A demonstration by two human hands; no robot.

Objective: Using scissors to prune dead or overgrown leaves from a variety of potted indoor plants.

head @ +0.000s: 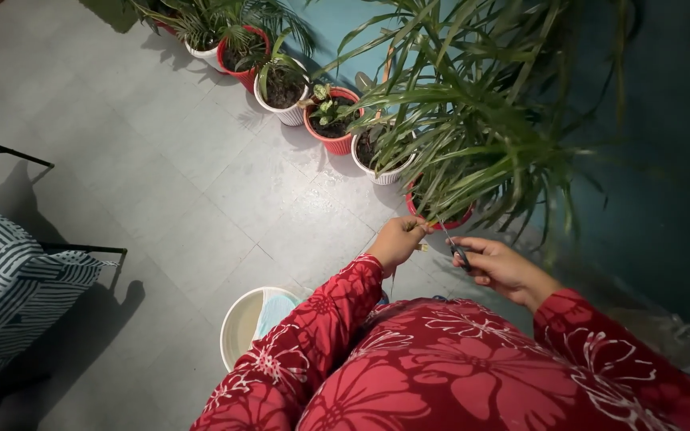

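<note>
Grey tiled floor (161, 183) with a teal wall behind, and a row of potted plants running along where the two meet. The person stands over it all in a red floral top, both hands out in front by the nearest pot.

Left hand (397, 241) is pinched shut on the tip of a long leaf (422, 227) of the big spiky plant (473, 120), pulling it a bit taut just in front of the red pot (441, 220) that plant grows from. Right hand (501, 267) is closed around a small pair of dark scissors (455, 249), blades pointing up toward the held leaf; can't really tell if the blades are touching it.

Judging by the look, that leaf is light, thin and bendy, kind of strappy, so it'd flop if not held. Gripping near the tip like this keeps it steady, though a dry tip could snap off easily. Scissors look small and stiff, held by the handles.

Containers: the pots alternate red and white ribbed ones, each with dark soil and a green plant, e.g. a red one with a small leafy plant (331, 120) and a white one (285, 96). A white bucket (241, 323) sits on the floor by the person's left side with something pale blue inside, can't make out what. Striped cloth (17, 279) hangs on a dark frame at the left edge.
</note>
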